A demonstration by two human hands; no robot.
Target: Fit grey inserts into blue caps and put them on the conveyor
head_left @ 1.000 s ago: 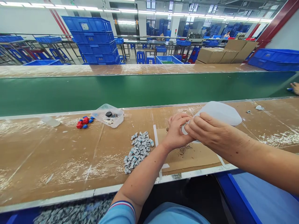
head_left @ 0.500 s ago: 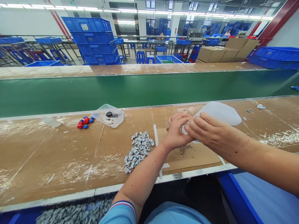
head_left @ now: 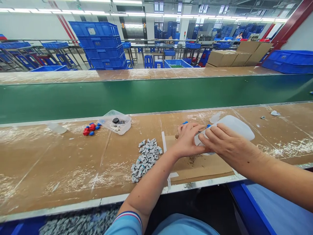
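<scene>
A translucent white plastic container (head_left: 238,127) lies tilted over the brown cardboard sheet (head_left: 205,169), its narrower end toward the left. My right hand (head_left: 221,138) grips it from above, fingers wrapped over its near side. At that left end my left hand (head_left: 189,138) is curved, its fingers above and its thumb below the rim. What lies inside the container or under my left palm is hidden. Small blue pieces (head_left: 185,122) show just behind my hands. Left of the sheet lies a pile of small grey plastic parts (head_left: 146,158).
A clear tray (head_left: 119,125) with black round pieces stands beside red and blue parts (head_left: 91,128). A green conveyor belt (head_left: 137,96) runs behind the worktop. Below the front edge are a bin of grey parts (head_left: 80,222) and a blue bin (head_left: 251,202).
The container and both hands have come slightly lower. My left fingers have straightened a little over the rim. Blue pieces and a clear plastic piece behind the hands now show.
</scene>
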